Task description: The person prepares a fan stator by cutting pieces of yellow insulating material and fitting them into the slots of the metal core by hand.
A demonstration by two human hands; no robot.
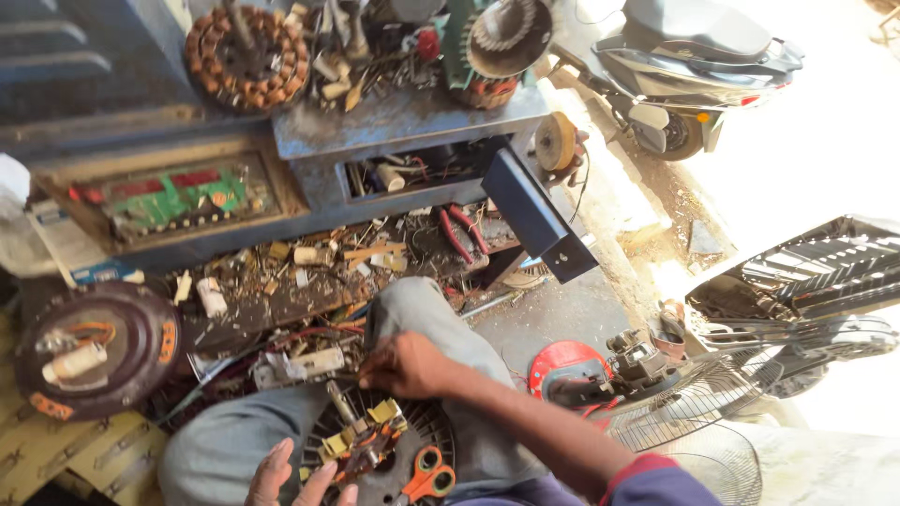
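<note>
Between both hands (405, 365) (286, 478) — stator (380, 445) — on lap

Round dark motor stator (394, 445) (yellow tabs) — flat on lap — orange scissors (428, 475) atop.

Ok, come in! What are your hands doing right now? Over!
Left hand flat on the stator's near edge. Right hand fingering its far rim, holding nothing visible. Orange-handled scissors lie on the stator, yellow scraps beside them.

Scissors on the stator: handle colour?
Orange handles on the scissors, lying on the stator in the lap; head view, bottom centre.
</note>
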